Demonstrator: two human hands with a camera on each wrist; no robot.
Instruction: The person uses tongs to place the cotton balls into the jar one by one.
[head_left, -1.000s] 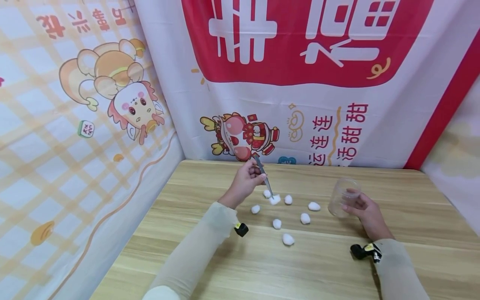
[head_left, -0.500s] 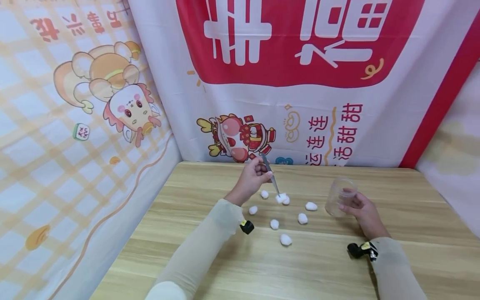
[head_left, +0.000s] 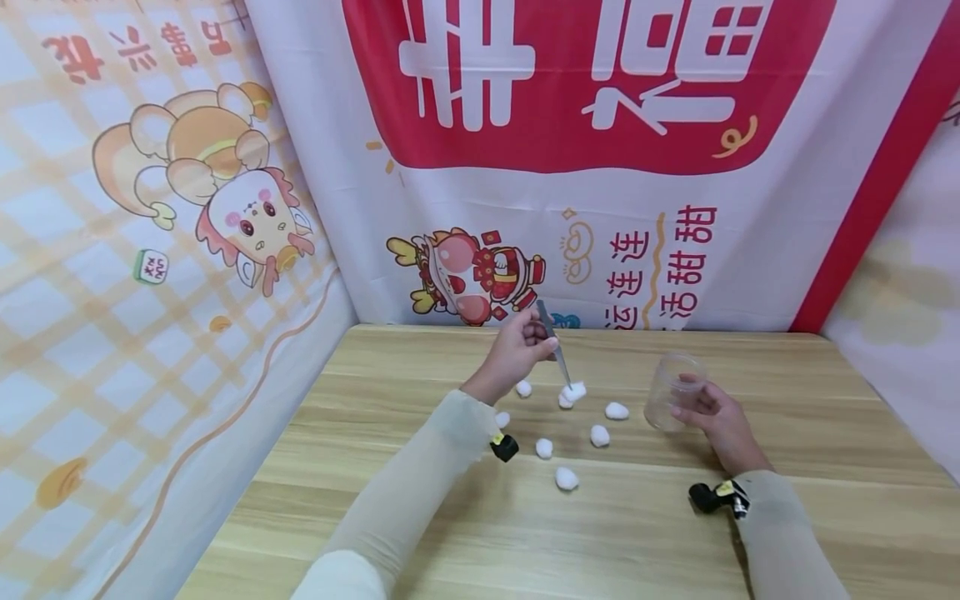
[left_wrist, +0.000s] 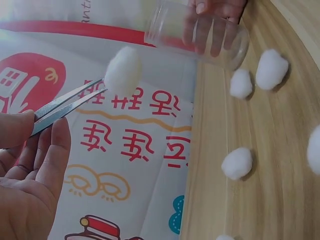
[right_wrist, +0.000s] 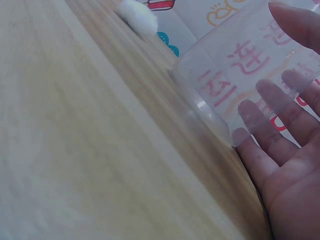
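The sleeved left arm (head_left: 412, 487) stretches forward and slants toward the person's right, the left hand (head_left: 517, 348) pinching between thumb (left_wrist: 17, 129) and bent fingers (left_wrist: 59, 145). The sleeved right arm (head_left: 783, 537) angles forward and inward to the left; the right hand (head_left: 722, 423), well apart from the other, grips with its thumb set opposite four slightly spread, gently curved fingers.

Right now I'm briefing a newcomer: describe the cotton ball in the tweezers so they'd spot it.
Start at the wooden table; above its far part, the left hand pinches metal tweezers. The white cotton ball is at their tips, raised, whereas the other cotton balls lie on the table.
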